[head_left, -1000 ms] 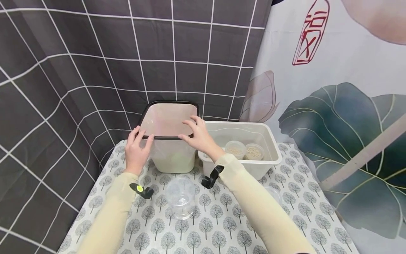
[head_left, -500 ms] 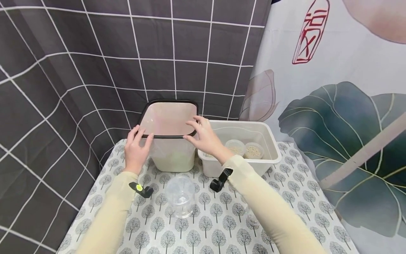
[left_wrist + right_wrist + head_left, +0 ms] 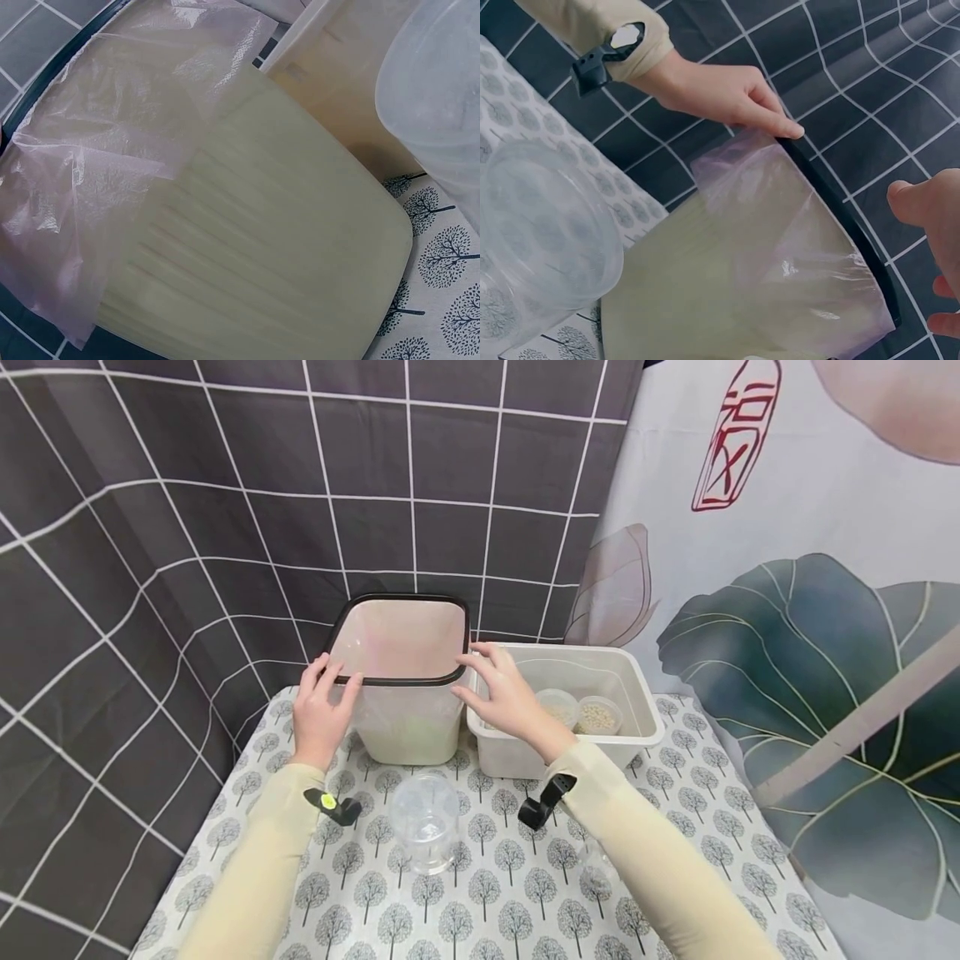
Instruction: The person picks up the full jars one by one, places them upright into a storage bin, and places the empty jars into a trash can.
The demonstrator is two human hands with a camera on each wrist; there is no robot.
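Note:
A pale trash bin (image 3: 408, 731) with a black rim stands at the back of the table. A thin pinkish bag (image 3: 112, 150) lines it and folds down outside. My left hand (image 3: 321, 714) holds the rim at the front left corner; its thumb lies along the edge in the right wrist view. My right hand (image 3: 506, 697) is at the bin's front right corner, fingers spread, thumb apart, nothing held. In the right wrist view the fingers (image 3: 937, 225) stand off from the black rim (image 3: 847, 225). In the left wrist view, neither hand shows.
A white tub (image 3: 637, 693) stands right of the bin, with round clear containers of pale beans (image 3: 598, 717) inside. Stacked clear plastic containers (image 3: 426, 818) stand on the tree-print tablecloth (image 3: 457, 910) before the bin. Dark grid-patterned cloth (image 3: 420, 468) hangs close behind.
My right hand has slid rightward, from over the front of the rim to its right corner. My left hand stays in place at the left corner.

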